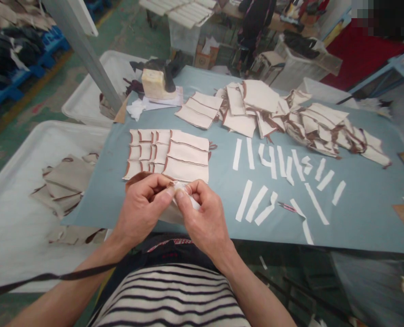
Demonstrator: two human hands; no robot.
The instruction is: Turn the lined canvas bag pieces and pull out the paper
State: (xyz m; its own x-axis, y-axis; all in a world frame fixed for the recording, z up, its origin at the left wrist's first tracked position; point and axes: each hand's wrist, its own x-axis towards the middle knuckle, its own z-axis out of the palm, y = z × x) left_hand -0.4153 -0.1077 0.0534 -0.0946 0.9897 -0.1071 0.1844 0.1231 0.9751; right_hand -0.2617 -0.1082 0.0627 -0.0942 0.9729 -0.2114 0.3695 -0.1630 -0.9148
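Observation:
Close to my body, at the table's near edge, both hands pinch a cream fabric piece with brown trim. My left hand is closed on its upper left part, thumb and forefinger pressed together. My right hand grips it from the other side, its thumb almost meeting the left one. Some crumpled white material shows between the fingertips; the fingers hide most of it. Just beyond my hands lies an overlapping row of cream panels with brown edges.
White strips and small pink-handled snips lie on the blue-grey table. A heap of cream pieces covers the back. A yellowish block stands back left. White bins and a metal post are at left.

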